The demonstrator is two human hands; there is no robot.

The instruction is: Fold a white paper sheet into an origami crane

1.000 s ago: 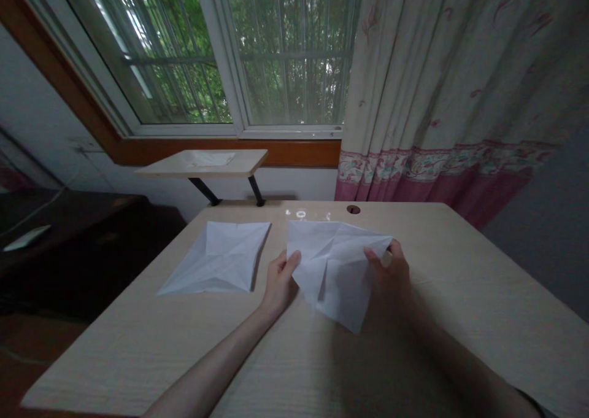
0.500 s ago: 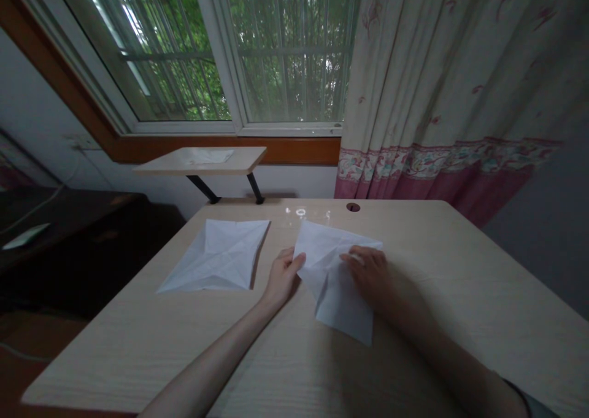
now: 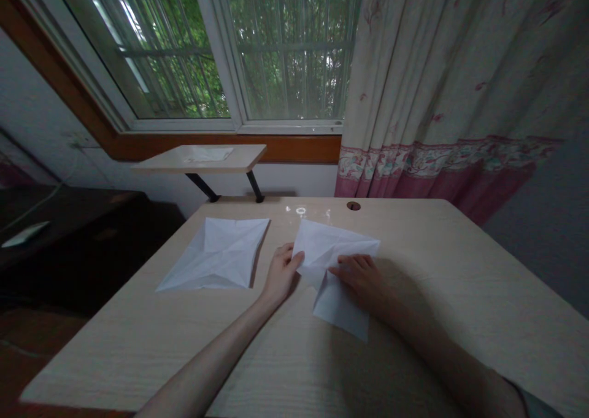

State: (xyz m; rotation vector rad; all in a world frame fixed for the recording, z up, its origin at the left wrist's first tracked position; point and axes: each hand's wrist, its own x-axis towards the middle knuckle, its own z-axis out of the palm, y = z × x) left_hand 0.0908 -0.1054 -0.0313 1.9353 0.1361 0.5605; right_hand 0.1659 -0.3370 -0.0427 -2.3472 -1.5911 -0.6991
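Observation:
A creased sheet of white paper (image 3: 343, 304) is partly folded in front of me, its lower flap sticking out toward me. My left hand (image 3: 284, 272) is closed on the sheet's left edge, thumb on top and fingers beneath. Over the middle of the sheet, my right hand (image 3: 361, 280) is closed, fingers bent and close together, with its fingertips on the paper at the crease. Part of the right side of the sheet is hidden under this hand. To the left, a second folded white paper (image 3: 221, 253) with crossing creases lies on the table, touched by neither hand.
The light wooden table (image 3: 184, 356) has a round cable hole (image 3: 353, 206) at its back edge. A small raised shelf (image 3: 243, 158) on black legs stands at the back left, with white paper (image 3: 209, 154) on it. Behind are a window and a patterned curtain (image 3: 414, 160).
My right hand has slid left and slightly down across the paper, its fingertips now nearer the central crease. The sheet has shifted slightly. My left hand keeps its grip.

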